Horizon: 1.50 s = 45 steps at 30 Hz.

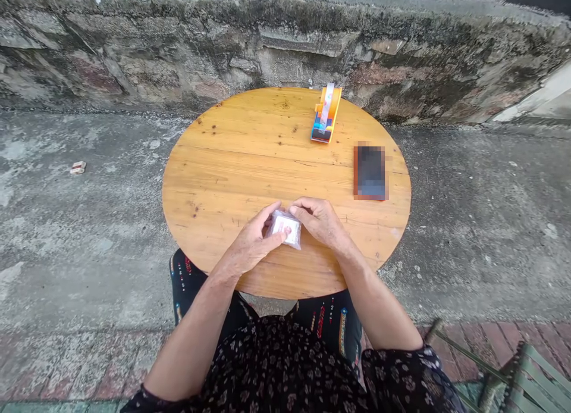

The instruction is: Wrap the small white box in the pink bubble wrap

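A small white box in clear plastic wrap (291, 230) lies at the near middle of the round wooden table, with a reddish mark on its top. My left hand (255, 240) grips it from the left, thumb across its top face and fingers along its far left side. At its far right corner, my right hand (317, 218) has thumb and index finger pinched together at the plastic wrap. Whether the right fingertips hold a fold of the wrap is too small to make out. The underside of the box is hidden.
The wooden table (232, 175) bears an orange and blue tape dispenser (328, 112) at its far edge and a dark, blurred-out rectangular object (371, 172) at the right. A stone wall (200, 50) runs behind. A green chair (530, 371) stands at the lower right.
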### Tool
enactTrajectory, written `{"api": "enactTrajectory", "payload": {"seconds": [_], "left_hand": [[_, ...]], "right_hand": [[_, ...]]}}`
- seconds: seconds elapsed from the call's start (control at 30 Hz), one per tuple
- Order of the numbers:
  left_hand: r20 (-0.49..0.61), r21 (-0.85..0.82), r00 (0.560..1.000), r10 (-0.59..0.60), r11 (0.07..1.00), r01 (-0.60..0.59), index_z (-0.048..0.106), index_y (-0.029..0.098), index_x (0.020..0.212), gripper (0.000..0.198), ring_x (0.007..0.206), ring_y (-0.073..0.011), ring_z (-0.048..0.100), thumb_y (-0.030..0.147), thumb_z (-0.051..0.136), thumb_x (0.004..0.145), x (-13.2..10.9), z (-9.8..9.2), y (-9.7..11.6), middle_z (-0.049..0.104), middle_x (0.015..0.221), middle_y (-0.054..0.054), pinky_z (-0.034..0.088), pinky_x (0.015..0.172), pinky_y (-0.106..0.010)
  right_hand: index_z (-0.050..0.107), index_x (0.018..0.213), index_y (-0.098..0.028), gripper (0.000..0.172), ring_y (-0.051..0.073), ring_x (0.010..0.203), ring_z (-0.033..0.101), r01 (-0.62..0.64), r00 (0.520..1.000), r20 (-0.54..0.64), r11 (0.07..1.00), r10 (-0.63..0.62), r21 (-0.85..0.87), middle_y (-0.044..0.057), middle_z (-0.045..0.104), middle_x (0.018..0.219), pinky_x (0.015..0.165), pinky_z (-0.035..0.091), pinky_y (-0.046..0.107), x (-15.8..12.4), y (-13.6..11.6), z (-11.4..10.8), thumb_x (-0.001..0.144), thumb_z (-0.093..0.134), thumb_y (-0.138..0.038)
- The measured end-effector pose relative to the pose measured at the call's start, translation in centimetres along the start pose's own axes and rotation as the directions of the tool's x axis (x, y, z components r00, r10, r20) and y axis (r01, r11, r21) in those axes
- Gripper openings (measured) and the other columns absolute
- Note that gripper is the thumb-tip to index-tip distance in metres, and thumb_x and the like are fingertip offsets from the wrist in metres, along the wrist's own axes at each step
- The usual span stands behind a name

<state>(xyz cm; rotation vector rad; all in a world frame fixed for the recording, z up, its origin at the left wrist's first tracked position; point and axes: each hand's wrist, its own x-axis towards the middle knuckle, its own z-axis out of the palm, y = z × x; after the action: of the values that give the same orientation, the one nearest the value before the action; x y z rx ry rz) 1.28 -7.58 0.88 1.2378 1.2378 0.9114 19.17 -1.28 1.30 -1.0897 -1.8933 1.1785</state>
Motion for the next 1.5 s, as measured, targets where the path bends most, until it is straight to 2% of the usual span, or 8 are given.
{"api": "enactTrajectory", "payload": {"seconds": [0.27,0.63,0.83,1.0,1.17,1.37,1.5], "left_hand": [[-0.008,0.005,1.000,-0.013,1.000,0.013,0.040,0.023,0.146,0.069,0.130,-0.0294,0.050,0.039,0.067,0.084,0.1,-0.1,-0.1,0.051,0.145,-0.011,0.039,0.110,-0.048],[-0.011,0.000,1.000,0.008,1.000,-0.008,0.043,0.021,0.144,0.067,0.128,-0.0292,0.052,0.039,0.068,0.084,0.1,0.0,-0.1,0.052,0.143,-0.010,0.040,0.110,-0.045],[-0.018,0.029,1.000,0.011,1.000,-0.010,0.044,0.021,0.143,0.066,0.126,-0.0288,0.054,0.040,0.068,0.084,0.2,0.0,-0.3,0.055,0.140,-0.010,0.041,0.110,-0.045],[-0.024,0.036,1.000,0.007,0.999,-0.007,0.044,0.022,0.143,0.066,0.126,-0.0285,0.054,0.041,0.068,0.084,0.2,0.0,-0.1,0.054,0.141,-0.010,0.040,0.110,-0.046],[-0.025,0.053,1.000,0.002,0.999,0.000,0.044,0.023,0.144,0.066,0.127,-0.0281,0.053,0.040,0.068,0.084,0.1,-0.1,-0.1,0.052,0.143,-0.010,0.040,0.110,-0.045],[-0.026,0.032,1.000,0.004,0.999,-0.003,0.044,0.022,0.144,0.067,0.125,-0.0284,0.054,0.040,0.068,0.084,0.3,-0.1,-0.4,0.057,0.139,-0.009,0.041,0.109,-0.045],[-0.025,0.016,1.000,0.013,1.000,-0.013,0.044,0.022,0.144,0.067,0.126,-0.0283,0.054,0.039,0.068,0.084,0.4,-0.1,-0.6,0.056,0.139,-0.010,0.042,0.108,-0.045]], "right_hand": [[0.071,0.082,-0.021,0.023,0.012,0.068,0.058,0.067,0.997,0.045,0.995,-0.063,-0.080,-0.001,0.070,0.079,0.066,0.043,0.026,-0.2,0.0,-0.4,0.092,0.053,-0.031],[0.072,0.079,-0.023,0.024,0.013,0.076,0.062,0.120,0.991,0.075,0.988,-0.113,-0.099,0.000,0.072,0.086,0.070,0.045,0.028,-0.5,-0.6,-0.5,0.092,0.051,-0.023],[0.072,0.092,-0.025,0.022,0.013,0.082,0.064,0.145,0.986,0.092,0.986,-0.137,-0.084,-0.001,0.073,0.093,0.075,0.046,0.028,-0.8,-0.7,-0.7,0.092,0.050,-0.020],[0.072,0.092,-0.025,0.023,0.013,0.086,0.065,0.169,0.982,0.101,0.981,-0.159,-0.092,-0.001,0.073,0.096,0.079,0.047,0.028,-0.9,-0.6,-0.8,0.093,0.050,-0.018],[0.071,0.095,-0.024,0.021,0.014,0.087,0.065,0.198,0.978,0.085,0.971,-0.188,-0.131,0.000,0.072,0.096,0.080,0.049,0.029,-1.0,-0.5,-0.6,0.094,0.051,-0.019],[0.071,0.105,-0.024,0.024,0.017,0.096,0.066,0.262,0.964,0.108,0.943,-0.244,-0.205,0.002,0.072,0.106,0.085,0.051,0.033,-1.4,-0.7,-0.7,0.095,0.050,-0.018],[0.070,0.112,-0.025,0.028,0.018,0.101,0.067,0.279,0.960,0.064,0.925,-0.272,-0.258,0.004,0.071,0.112,0.089,0.052,0.036,-1.9,-0.6,-0.3,0.095,0.049,-0.018]]}}
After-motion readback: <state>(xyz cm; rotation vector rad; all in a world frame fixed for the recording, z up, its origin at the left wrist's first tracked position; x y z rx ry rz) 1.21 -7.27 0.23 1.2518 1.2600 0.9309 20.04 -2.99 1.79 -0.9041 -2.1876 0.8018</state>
